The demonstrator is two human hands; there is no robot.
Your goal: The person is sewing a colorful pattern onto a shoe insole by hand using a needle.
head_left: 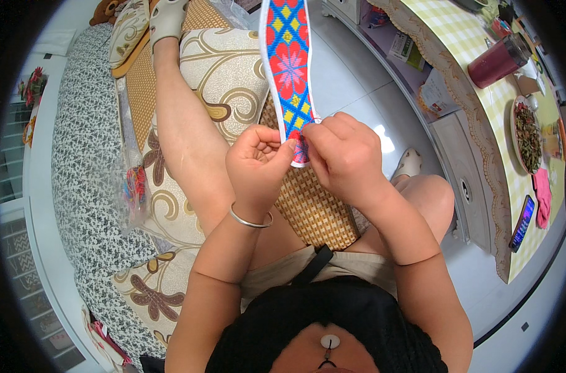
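Note:
An embroidered insole [290, 68] with a white rim points away from me above my lap, patterned with red flowers and blue and yellow diamonds. My left hand [257, 158] grips the left edge of its near end between thumb and curled fingers. Closed in a pinch, my right hand [348, 155] touches the insole's right edge near the same end. A bit of red thread shows by those fingers; whatever they pinch is too small to make out. To my left, a clear plastic bag [132, 193] of bright coloured thread lies on the patterned seat cover.
On the right, a table with a checked cloth [460, 43] carries a dark red tumbler [497, 61], a plate of food [526, 137], a pink cloth [542, 199] and a phone [523, 222]. A woven mat [314, 208] lies beneath my legs. My left leg stretches along the seat.

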